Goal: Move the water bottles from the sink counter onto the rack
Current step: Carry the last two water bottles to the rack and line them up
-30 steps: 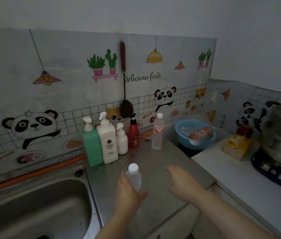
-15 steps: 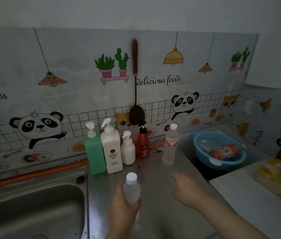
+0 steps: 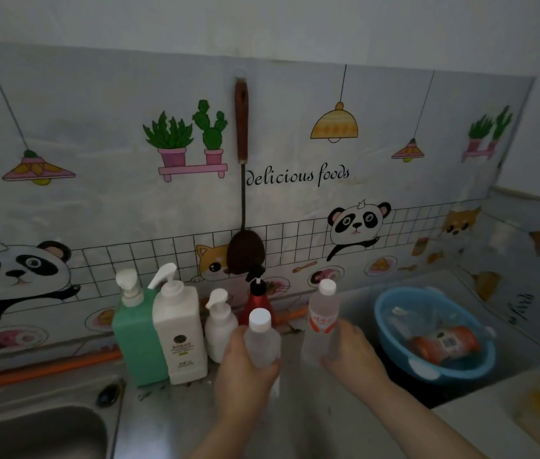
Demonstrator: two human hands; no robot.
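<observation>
The only wording that reads clearly is "delicious foods", in black script on the pale cartoon-printed wall covering [image 3: 96, 200] behind the surface, just right of the hanging dark ladle's handle. A second line of the same script runs sideways on the right-hand wall panel [image 3: 523, 304], too skewed to read. The clear plastic water bottle with the white cap and red-and-white label [image 3: 322, 318] carries print too blurred to make out, as does the small dark emblem on the white square pump bottle [image 3: 181, 339].
</observation>
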